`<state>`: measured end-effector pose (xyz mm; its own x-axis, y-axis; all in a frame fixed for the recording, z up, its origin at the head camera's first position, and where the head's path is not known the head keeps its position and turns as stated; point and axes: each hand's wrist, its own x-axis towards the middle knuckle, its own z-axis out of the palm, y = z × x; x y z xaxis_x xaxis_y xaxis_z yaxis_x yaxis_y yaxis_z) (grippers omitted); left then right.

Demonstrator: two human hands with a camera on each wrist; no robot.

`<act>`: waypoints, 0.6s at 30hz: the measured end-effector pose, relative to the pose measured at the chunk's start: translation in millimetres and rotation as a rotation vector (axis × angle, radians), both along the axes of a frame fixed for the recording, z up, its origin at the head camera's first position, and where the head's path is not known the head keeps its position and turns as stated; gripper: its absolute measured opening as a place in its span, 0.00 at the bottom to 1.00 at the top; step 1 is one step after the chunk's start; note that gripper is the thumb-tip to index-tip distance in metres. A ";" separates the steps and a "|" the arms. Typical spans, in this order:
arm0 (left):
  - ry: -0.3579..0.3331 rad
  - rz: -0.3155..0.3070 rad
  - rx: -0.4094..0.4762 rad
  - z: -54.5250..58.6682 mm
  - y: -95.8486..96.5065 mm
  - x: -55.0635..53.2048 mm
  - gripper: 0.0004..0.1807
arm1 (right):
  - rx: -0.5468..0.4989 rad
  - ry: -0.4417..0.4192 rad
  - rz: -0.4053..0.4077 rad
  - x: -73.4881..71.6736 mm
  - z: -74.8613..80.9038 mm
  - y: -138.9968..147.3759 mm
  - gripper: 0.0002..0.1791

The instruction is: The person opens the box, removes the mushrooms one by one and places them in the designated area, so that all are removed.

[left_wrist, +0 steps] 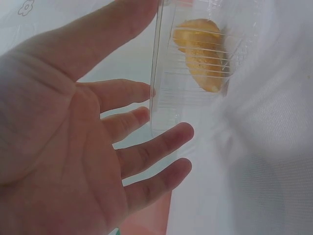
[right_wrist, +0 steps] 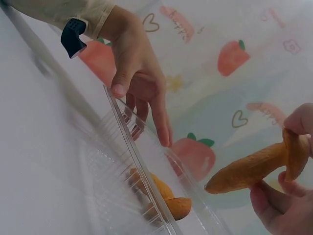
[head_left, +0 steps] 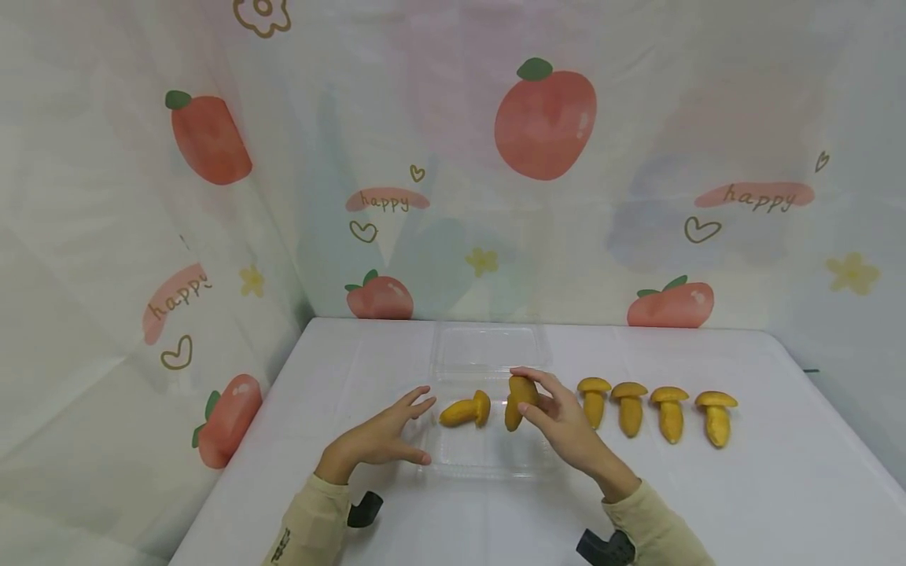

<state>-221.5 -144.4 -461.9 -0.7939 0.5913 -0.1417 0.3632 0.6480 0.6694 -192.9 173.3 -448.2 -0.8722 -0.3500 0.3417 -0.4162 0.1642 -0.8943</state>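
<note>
My right hand (head_left: 569, 432) pinches a yellow-brown mushroom (head_left: 521, 402) by its cap, above the right part of a clear plastic box (head_left: 488, 473). In the right wrist view the held mushroom (right_wrist: 247, 169) tilts, its stem pointing left over the box. Another mushroom (head_left: 462, 412) lies on its side inside the box, cap to the right. My left hand (head_left: 382, 432) is at the box's left side, fingers spread and thumb apart. In the left wrist view the left hand (left_wrist: 83, 142) has its thumb and fingertips right at the box's rim, its palm bare.
A row of mushrooms (head_left: 630, 409), several in all, lies right of the box with caps toward the back. The box's clear lid (head_left: 488, 350) lies folded open behind it. A printed cloth backdrop (head_left: 453, 157) stands behind the white table (head_left: 793, 487) and along its left.
</note>
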 end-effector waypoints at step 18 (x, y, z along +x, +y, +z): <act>-0.006 -0.002 0.018 2.5 -0.1 1.9 0.52 | 0.010 0.027 -0.091 7.1 5.3 22.8 0.24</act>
<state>-219.6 -144.5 -459.4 -0.7920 0.5951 -0.1362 0.3601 0.6355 0.6830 -185.8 196.1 -442.9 -0.8911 -0.2731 0.3625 -0.4232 0.2118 -0.8809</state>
